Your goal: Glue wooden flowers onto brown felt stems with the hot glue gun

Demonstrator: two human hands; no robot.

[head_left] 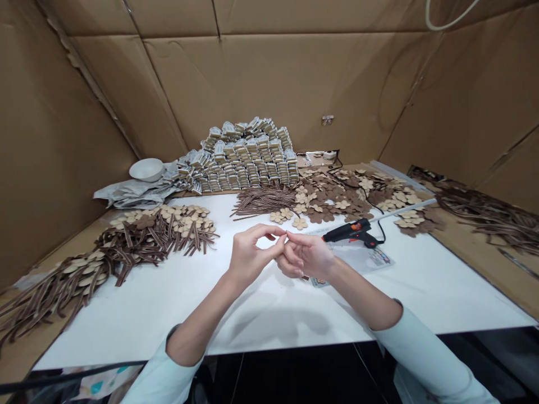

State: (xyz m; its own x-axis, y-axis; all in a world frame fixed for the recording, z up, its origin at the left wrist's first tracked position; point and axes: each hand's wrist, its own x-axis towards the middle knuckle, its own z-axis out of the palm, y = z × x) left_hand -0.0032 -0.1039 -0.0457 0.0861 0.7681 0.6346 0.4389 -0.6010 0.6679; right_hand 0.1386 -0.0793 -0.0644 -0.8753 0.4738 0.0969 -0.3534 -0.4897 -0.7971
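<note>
Above the white board, my left hand (248, 252) and my right hand (309, 255) meet at the fingertips. Thumb and index finger of the left are pinched together, touching the pinched fingers of the right. Whatever lies between them is too small or hidden to make out. The other fingers of my right hand are curled in, and a small brown end (306, 277) shows just beneath them. Right behind that hand lies a black and orange hot glue gun (356, 231) with a long glue stick (404, 210) out of its back.
Brown ribbon strips (265, 201) lie mid-board, beside beige and brown flower cutouts (328, 193). Flowers with ribbon tails (155, 235) are heaped at left. Stacked small pieces (248, 160) stand behind, near a white bowl (146, 169). Cardboard walls (295, 84) enclose the white board (168, 314).
</note>
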